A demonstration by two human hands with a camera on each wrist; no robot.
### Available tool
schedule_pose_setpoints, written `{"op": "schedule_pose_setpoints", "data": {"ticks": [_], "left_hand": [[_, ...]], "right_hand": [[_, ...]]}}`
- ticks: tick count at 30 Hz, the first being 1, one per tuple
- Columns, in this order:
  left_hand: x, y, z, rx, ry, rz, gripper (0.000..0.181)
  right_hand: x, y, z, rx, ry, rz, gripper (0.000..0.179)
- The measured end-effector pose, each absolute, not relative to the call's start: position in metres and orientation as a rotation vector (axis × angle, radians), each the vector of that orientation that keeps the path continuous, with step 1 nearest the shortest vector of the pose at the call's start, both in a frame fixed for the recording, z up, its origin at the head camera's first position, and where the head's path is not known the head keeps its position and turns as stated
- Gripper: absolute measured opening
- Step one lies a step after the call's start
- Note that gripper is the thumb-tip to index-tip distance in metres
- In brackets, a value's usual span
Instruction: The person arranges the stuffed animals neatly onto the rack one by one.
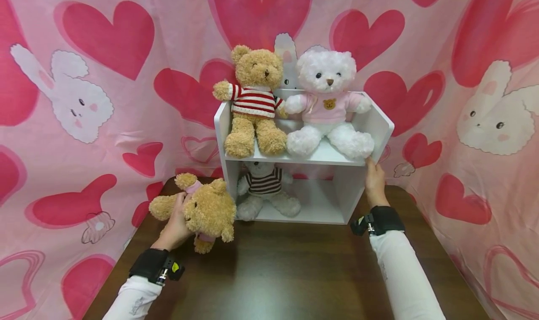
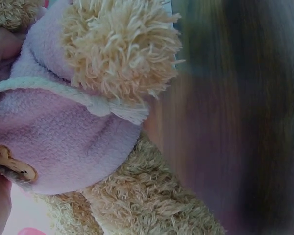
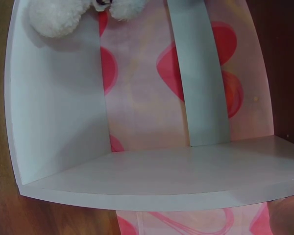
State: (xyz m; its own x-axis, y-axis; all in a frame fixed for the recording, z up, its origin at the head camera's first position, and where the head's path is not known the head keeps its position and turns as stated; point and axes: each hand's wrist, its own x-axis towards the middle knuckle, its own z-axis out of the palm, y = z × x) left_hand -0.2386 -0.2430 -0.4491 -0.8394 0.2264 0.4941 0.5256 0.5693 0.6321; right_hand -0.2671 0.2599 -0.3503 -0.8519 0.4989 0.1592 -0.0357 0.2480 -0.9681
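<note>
My left hand (image 1: 178, 222) grips a tan teddy bear (image 1: 210, 207) around its body, left of the white shelf (image 1: 294, 160). The bear is tilted sideways; in the left wrist view its lilac sweater (image 2: 78, 142) shows a white cord and a small bear patch. At the shelf's right side panel, my right hand (image 1: 375, 182) holds the front edge near the middle board; some of its fingers are hidden. On top sit a tan bear (image 1: 254, 100) in a red-striped sweater and a white bear (image 1: 326, 100) in pink. A white stuffed toy (image 1: 265, 189) in brown stripes sits below.
The shelf stands at the back of a dark wooden table (image 1: 278, 268). A pink cloth (image 1: 126, 100) with hearts and rabbits hangs behind and at both sides. Inside the lower compartment, the striped toy sits at the left, beside the bare floor board (image 1: 322, 207).
</note>
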Motion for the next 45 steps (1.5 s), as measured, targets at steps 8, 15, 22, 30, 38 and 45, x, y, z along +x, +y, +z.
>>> {"op": "schedule_pose_setpoints", "data": {"ticks": [8,15,22,30,38,45], "left_hand": [[-0.231,-0.229,-0.444,-0.682,-2.432,-1.133,0.07],[-0.228,-0.218,-0.44,-0.776,-2.398,-1.046,0.069],[-0.222,-0.207,-0.435,-0.803,-2.382,-1.099,0.073],[-0.213,-0.195,-0.43,-0.785,-2.415,-1.182,0.077],[-0.207,-0.184,-0.43,-0.819,-2.327,-1.194,0.076],[-0.2,-0.166,-0.426,-0.768,-2.304,-1.24,0.068]], "right_hand": [[-0.267,0.262,-0.351,-0.425,-2.098,1.625,0.063],[-0.267,0.263,-0.351,-0.429,-2.078,1.63,0.062],[-0.267,0.264,-0.351,-0.437,-2.071,1.627,0.061],[-0.266,0.266,-0.35,-0.449,-2.076,1.628,0.061],[-0.266,0.265,-0.352,-0.447,-2.116,1.609,0.063],[-0.265,0.266,-0.351,-0.435,-2.141,1.586,0.062]]}}
